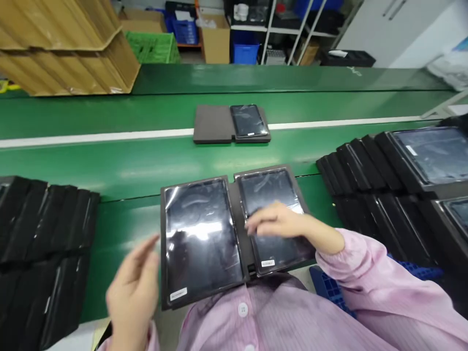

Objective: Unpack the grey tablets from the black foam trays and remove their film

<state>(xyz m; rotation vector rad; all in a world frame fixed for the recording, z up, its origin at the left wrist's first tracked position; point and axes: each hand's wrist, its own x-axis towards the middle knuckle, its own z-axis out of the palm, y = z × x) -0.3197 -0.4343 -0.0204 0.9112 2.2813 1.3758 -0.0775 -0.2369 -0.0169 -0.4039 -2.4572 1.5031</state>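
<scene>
Two tablets (pixel 203 251), six o'clock in my view
My left hand (pixel 133 282), half-open, empty, is at their nine o'clock; my right hand (pixel 280 222), loosely bent, over one, grip I cannot tell.

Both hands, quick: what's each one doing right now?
Left hand: open, holding nothing visible, beside the left tablet.
Right hand: loosely open, holding nothing visible, over the right tablet; contact unclear.

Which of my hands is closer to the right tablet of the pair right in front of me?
Right. Your right hand is over that right tablet; your left hand is farther away, beyond the left tablet's outer side.
</scene>
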